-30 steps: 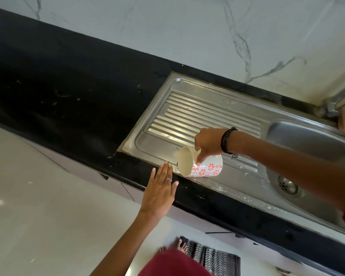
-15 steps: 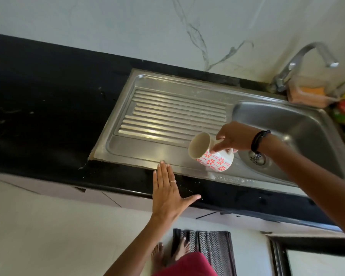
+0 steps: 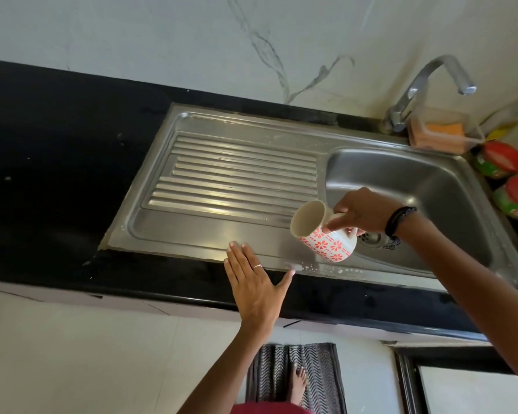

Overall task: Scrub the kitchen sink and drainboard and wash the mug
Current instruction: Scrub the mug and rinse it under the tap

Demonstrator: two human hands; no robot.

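mug [image 3: 326, 234] slides over from the front of the drainboard [image 3: 222, 174] to the sink bowl [image 3: 431, 186] edge, right hand [image 3: 362, 212] on the handle | left hand [image 3: 254, 282] goes from hovering near the tabletop [image 3: 57, 174] edge to flat on the drainboard rim, thumb now spread wide

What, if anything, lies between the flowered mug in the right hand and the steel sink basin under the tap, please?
Nothing visible. The right hand holds the white mug with red flowers tilted over the drainboard's right end, at the edge of the steel sink basin. The basin looks bare apart from its drain, and the open left hand lies at the front rim, off that path.
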